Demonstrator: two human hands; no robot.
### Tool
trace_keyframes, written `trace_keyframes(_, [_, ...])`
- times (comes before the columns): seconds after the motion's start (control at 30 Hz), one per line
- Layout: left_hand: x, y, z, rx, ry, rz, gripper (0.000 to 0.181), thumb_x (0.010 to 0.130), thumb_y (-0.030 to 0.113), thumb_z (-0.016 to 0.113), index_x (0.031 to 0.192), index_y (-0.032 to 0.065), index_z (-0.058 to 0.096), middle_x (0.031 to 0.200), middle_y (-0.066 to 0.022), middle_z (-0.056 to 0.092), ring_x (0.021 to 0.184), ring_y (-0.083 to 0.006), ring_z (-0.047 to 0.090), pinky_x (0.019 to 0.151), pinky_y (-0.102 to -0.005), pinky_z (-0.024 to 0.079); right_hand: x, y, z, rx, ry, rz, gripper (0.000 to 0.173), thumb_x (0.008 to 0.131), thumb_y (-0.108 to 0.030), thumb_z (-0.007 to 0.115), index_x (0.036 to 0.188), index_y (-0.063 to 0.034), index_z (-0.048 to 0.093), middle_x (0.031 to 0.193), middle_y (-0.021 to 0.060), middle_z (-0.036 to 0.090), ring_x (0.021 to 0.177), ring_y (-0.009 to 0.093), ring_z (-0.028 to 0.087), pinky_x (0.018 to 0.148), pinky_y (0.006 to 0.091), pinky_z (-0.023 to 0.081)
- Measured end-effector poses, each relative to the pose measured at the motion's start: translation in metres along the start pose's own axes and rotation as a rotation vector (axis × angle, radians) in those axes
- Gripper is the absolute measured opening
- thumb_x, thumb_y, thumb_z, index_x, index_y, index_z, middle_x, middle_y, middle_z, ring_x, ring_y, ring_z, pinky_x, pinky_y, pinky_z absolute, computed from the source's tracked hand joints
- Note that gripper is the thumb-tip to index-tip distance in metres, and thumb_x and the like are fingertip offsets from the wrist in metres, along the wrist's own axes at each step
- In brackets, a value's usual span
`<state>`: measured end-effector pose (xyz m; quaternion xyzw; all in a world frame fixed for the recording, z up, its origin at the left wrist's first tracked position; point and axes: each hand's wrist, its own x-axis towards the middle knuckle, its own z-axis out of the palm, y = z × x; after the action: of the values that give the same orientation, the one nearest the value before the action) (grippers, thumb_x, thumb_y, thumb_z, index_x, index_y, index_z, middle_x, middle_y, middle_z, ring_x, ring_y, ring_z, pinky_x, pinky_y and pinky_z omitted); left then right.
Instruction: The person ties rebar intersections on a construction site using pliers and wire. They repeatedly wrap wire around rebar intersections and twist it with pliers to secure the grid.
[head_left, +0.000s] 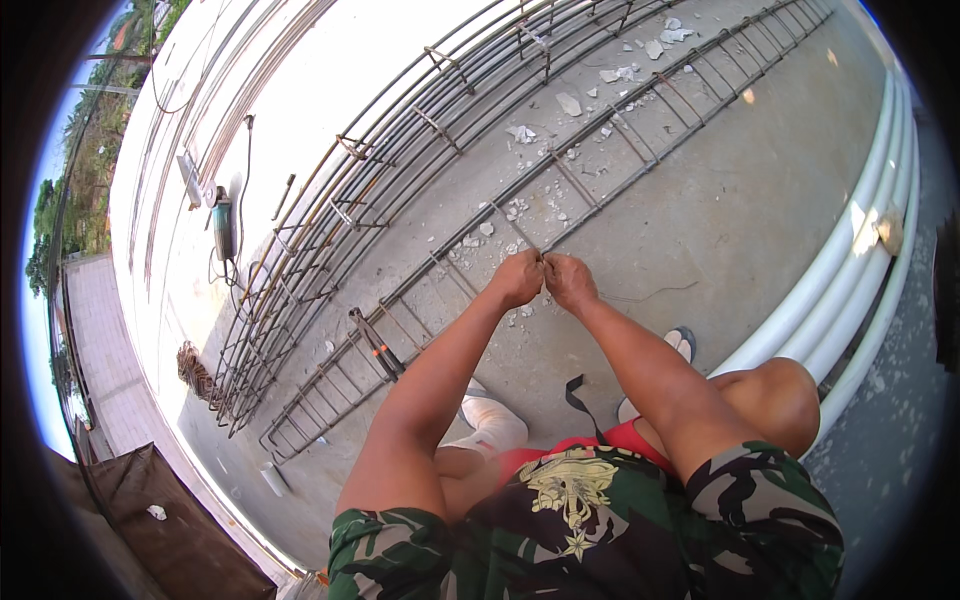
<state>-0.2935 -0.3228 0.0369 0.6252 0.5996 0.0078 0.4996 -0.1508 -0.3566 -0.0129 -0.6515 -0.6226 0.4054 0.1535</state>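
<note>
A long, narrow rebar cage (577, 219) with evenly spaced stirrups runs diagonally over the concrete floor before me. My left hand (517, 279) and my right hand (571, 283) meet at its near bar, where a stirrup joins it. Both hands are closed there, fingertips nearly touching. The fingers hide the joint, and any tie wire between them cannot be made out. Pincers (375, 341) with dark handles and orange bands lie across the cage, left of my left forearm. From near my right wrist a thin wire (652, 298) trails over the floor.
Beyond lies a larger bundle of rebar cages (420, 127). Broken rubble (568, 103) litters the gap. An angle grinder (223, 225) with its cord rests farther left, near stacked stirrups (196, 371). Long white pipes (832, 262) line the right side, with a brownish lump (890, 231) on them.
</note>
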Motion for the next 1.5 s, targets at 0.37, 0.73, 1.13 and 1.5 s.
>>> trace_keyframes(0.37, [-0.025,-0.022,0.032,0.308,0.274,0.105,0.015,0.09,0.014,0.049,0.095,0.0041,0.059,0.088,-0.0229,0.066,0.084,-0.0405,0.065,0.073,-0.0518,0.051,0.001,-0.011,-0.023,-0.069,-0.101,-0.054,0.027,0.092,-0.029,0.054,0.095,-0.0057,0.067,0.093,0.0228,0.067,0.089,0.043,0.064,0.079,0.0515,0.05])
trace_keyframes(0.73, [-0.013,-0.022,0.022,0.416,0.434,0.07,0.023,0.082,0.027,0.068,0.084,0.0047,0.063,0.093,-0.0156,0.062,0.09,-0.0335,0.062,0.077,-0.0447,0.05,0.01,-0.003,-0.035,-0.066,-0.13,-0.092,0.03,0.092,-0.033,0.06,0.099,-0.0061,0.071,0.088,0.0208,0.067,0.083,0.041,0.064,0.073,0.0467,0.051])
trace_keyframes(1.13, [0.038,-0.043,0.002,-0.781,-0.095,-0.398,0.041,0.079,0.022,0.065,0.112,-0.0015,0.066,0.094,-0.0099,0.069,0.083,-0.0205,0.066,0.07,-0.0358,0.051,0.007,-0.001,-0.02,-0.243,0.027,-0.229,0.019,0.09,-0.021,0.062,0.078,-0.0068,0.061,0.072,0.0167,0.064,0.068,0.038,0.064,0.06,0.0477,0.05])
trace_keyframes(1.5, [0.045,-0.037,-0.005,-1.018,0.033,-0.432,0.019,0.086,0.005,0.063,0.101,-0.0075,0.064,0.084,-0.0117,0.068,0.075,-0.0186,0.066,0.07,-0.028,0.053,0.007,-0.002,-0.021,-0.208,0.037,-0.221,0.019,0.091,-0.02,0.061,0.078,-0.006,0.06,0.073,0.0166,0.065,0.068,0.038,0.064,0.06,0.0474,0.05])
